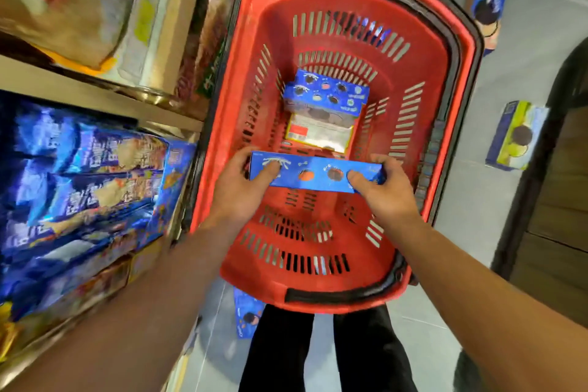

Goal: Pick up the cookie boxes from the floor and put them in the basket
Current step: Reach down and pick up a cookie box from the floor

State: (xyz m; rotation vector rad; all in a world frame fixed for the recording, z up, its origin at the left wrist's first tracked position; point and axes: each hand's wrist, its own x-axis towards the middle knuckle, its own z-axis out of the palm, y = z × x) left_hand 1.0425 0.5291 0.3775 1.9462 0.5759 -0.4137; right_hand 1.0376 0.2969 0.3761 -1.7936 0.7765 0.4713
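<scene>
I look down into a red shopping basket (429, 79) with a black rim. Both hands hold a long blue cookie box (315, 173) level above the basket's near half: my left hand (245, 181) grips its left end, my right hand (386, 188) grips its right end. Two boxes lie on the basket's floor, a blue one (327, 94) and one showing a white and yellow face (318, 135). Three more cookie boxes lie on the grey floor: a blue one at the upper right (488, 6), a blue and yellow one at the right (515, 135), a blue one under the basket's near edge (246, 318).
Store shelves (95, 83) packed with blue cookie packs (79, 188) and other goods run along the left, close to the basket. A dark wooden door or cabinet (560, 200) stands at the right. My black-trousered legs (318, 353) show below the basket.
</scene>
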